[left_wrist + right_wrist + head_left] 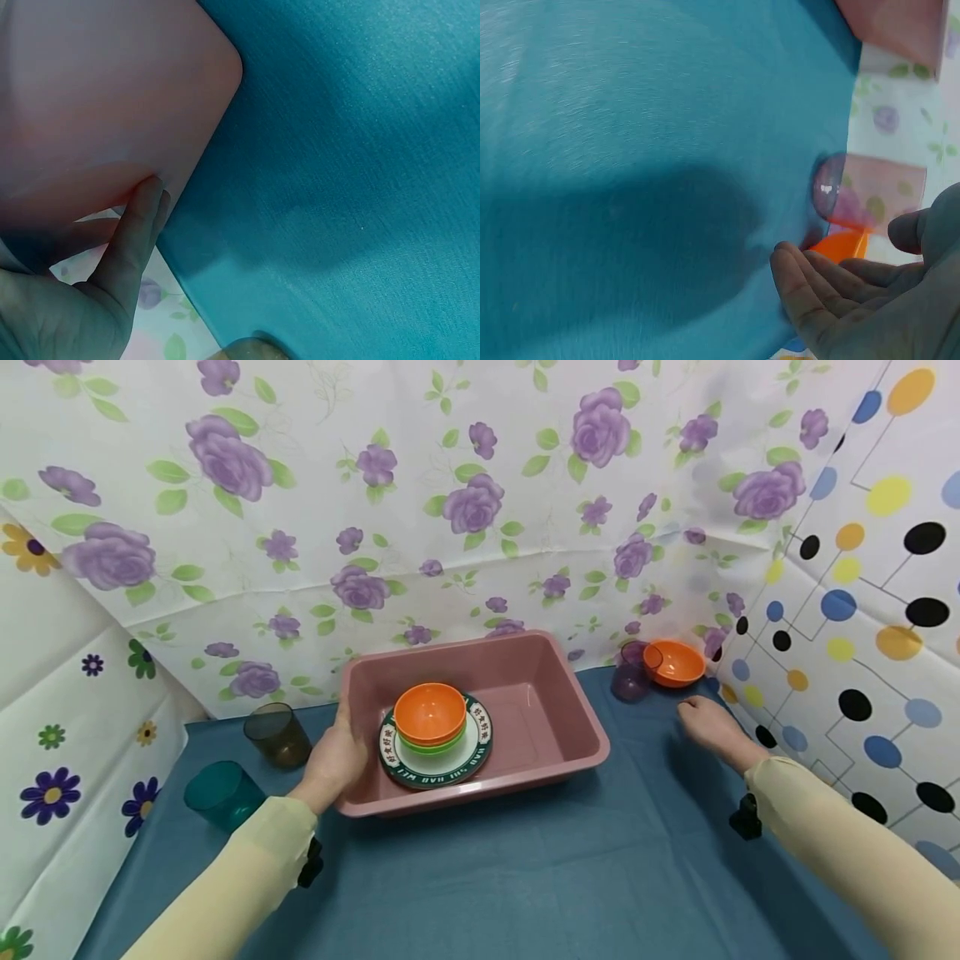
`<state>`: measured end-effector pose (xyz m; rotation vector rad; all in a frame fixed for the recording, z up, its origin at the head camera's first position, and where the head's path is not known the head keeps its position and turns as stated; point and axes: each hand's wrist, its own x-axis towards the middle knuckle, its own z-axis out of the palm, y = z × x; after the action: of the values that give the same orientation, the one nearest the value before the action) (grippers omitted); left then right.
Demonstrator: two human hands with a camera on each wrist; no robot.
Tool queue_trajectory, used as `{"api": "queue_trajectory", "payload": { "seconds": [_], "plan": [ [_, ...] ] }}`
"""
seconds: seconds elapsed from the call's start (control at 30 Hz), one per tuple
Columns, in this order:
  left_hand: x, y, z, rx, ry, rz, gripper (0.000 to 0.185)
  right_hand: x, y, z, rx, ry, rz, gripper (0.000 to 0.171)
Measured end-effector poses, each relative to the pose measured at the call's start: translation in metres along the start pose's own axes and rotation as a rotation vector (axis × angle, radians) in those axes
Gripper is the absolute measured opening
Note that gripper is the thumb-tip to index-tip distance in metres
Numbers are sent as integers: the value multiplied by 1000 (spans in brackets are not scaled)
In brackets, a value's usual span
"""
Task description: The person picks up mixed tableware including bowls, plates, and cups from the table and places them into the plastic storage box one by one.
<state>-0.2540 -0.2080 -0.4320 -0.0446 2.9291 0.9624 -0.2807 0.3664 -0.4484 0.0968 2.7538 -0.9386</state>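
Left hand (336, 762) on tub (536, 727), stacked bowls (430, 714) — head view only

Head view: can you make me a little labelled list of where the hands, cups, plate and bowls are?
Left grip: holds the left rim of the pink tub
Right grip: empty, near the lone orange bowl
In tub: green-edged white plate under a bowl stack, orange on top, green below
Left of tub: brown tumbler, teal tumbler
Right of tub: purple tumbler beside the lone orange bowl
Tablecloth: blue

Plate (480, 752) with "HAO SHI HAO WEI" on its green rim, Chinese characters in white panels
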Motion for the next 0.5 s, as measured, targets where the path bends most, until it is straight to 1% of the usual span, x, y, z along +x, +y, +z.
{"api": "queue_trajectory", "payload": {
  "seconds": [0.17,0.2,0.33,0.4,0.5],
  "plan": [
    [0,-1,2,-27,1,0,81,15,5,0,231,-15,129,69],
    [0,-1,2,-30,4,0,81,18,6,0,263,-16,151,70],
    [1,-1,3,-25,9,4,81,26,3,0,452,-12,231,72],
    [2,-1,2,-9,13,3,78,28,0,0,578,2,260,72],
    [2,-1,2,7,17,-7,76,30,-5,-3,775,36,306,66]
  ]
}}
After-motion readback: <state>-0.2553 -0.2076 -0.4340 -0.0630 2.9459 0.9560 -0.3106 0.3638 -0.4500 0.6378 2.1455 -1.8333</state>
